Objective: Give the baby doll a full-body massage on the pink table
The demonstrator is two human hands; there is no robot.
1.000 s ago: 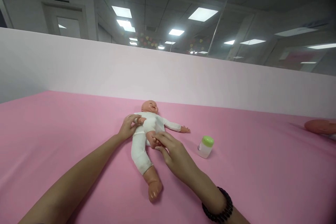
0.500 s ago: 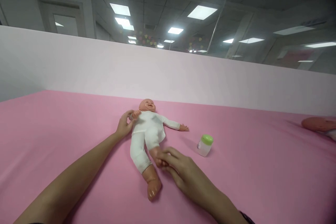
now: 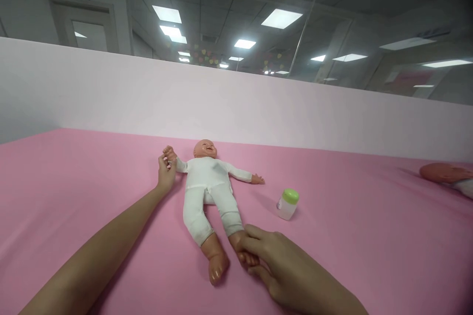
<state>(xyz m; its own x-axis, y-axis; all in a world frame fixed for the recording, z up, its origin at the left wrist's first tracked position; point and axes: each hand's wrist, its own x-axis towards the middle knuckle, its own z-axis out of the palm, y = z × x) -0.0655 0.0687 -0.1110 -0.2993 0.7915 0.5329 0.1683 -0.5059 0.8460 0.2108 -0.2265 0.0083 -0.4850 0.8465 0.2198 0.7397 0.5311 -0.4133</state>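
On pink fabric-covered surface [image 3: 81, 182]: left hand [image 3: 166, 174] pinching raised hand of white-suited vinyl baby doll [image 3: 209, 182]; right hand [image 3: 288, 268] clasping doll's foot [image 3: 240, 251]; green-capped plastic bottle [image 3: 288, 204] beside doll.

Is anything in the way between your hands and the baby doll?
Nothing visible is in the way. Your left hand is touching the hand of the baby doll, and your right hand is wrapped around its foot.

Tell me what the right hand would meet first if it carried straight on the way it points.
The right hand is already on the baby doll's foot; past it, the line likely reaches the doll's other leg, though depth is unclear.
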